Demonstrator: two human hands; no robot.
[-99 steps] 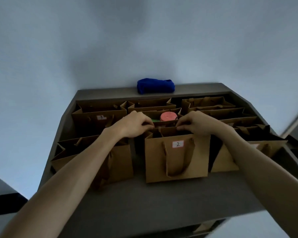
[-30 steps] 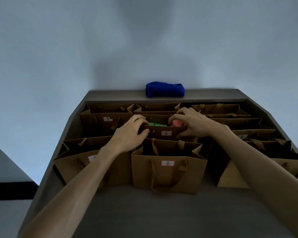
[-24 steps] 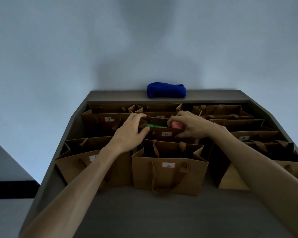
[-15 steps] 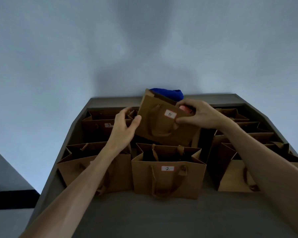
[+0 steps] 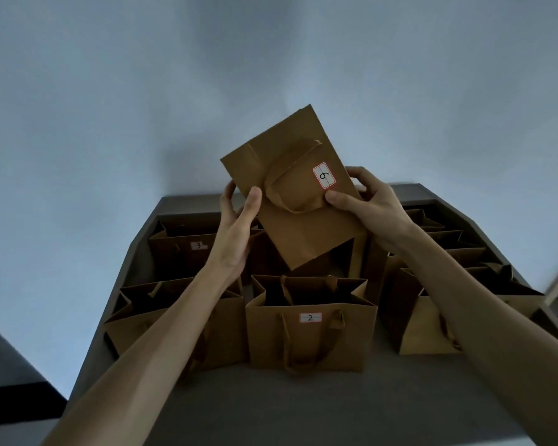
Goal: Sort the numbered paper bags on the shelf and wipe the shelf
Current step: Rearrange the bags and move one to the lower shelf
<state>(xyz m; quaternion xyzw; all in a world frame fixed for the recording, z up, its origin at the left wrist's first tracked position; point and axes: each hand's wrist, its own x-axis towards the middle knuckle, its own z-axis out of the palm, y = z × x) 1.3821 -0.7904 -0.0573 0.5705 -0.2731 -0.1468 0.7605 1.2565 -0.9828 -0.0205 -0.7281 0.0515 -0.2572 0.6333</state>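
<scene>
Both hands hold the brown paper bag labelled 6 (image 5: 298,201) in the air above the middle row, tilted with its label facing me. My left hand (image 5: 237,226) grips its left edge, thumb on the front. My right hand (image 5: 369,201) grips its right edge, thumb below the label. Bag 2 (image 5: 310,329) stands upright at the front centre of the grey shelf (image 5: 271,410). Bag 3 (image 5: 184,252) stands at the back left. The blue cloth is hidden behind the raised bag.
An unlabelled-looking brown bag (image 5: 171,320) stands front left, partly behind my left forearm. Several more brown bags (image 5: 432,317) fill the right side in rows. A pale wall rises behind the shelf. Bare shelf surface lies along the front edge.
Both hands have lifted bag 6 out of the middle row, raised it higher and tilted it further. The camera view has tipped slightly, and the blue cloth is now covered.
</scene>
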